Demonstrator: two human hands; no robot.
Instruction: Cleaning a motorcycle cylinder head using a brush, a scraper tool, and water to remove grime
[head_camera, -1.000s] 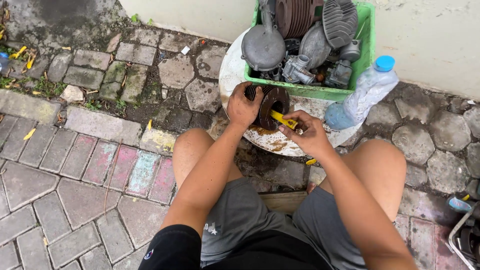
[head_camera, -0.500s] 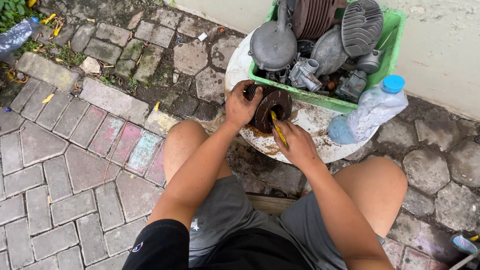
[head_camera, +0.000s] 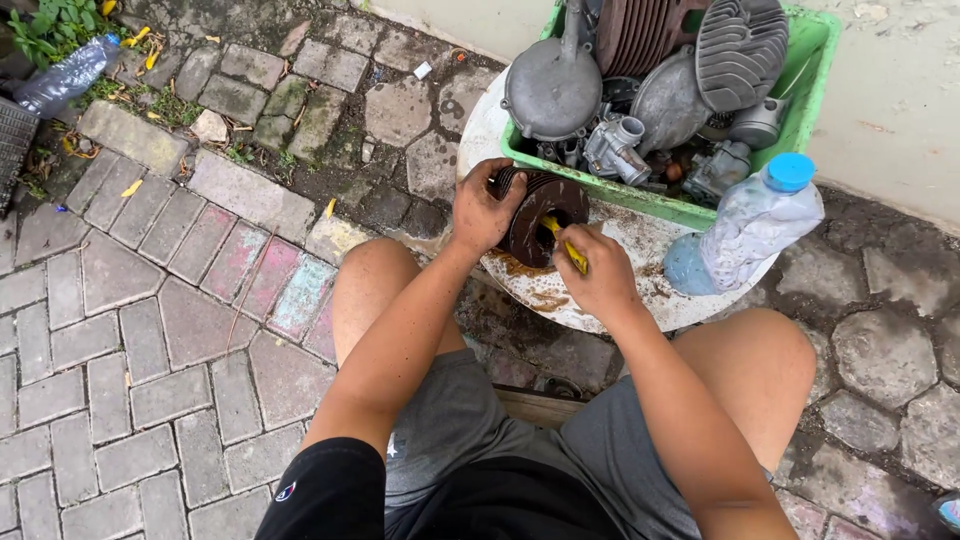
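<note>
My left hand (head_camera: 483, 208) grips a rusty brown finned engine cylinder (head_camera: 536, 215) by its left side, holding it tilted over a round white basin (head_camera: 640, 250). My right hand (head_camera: 601, 272) is shut on a small yellow-handled tool (head_camera: 566, 249) whose tip reaches into the cylinder's dark bore. Brown grime is smeared on the basin below the cylinder. I am sitting with bare knees on either side of the basin.
A green plastic crate (head_camera: 812, 70) of grey engine parts rests on the basin's far side. A plastic bottle with a blue cap (head_camera: 752, 222) leans at the right. Paving stones surround me; a crushed bottle (head_camera: 66, 76) lies far left by weeds.
The camera view has shifted closer over the basin. My right hand has turned the yellow tool deeper into the cylinder's bore; my left hand keeps its grip.
</note>
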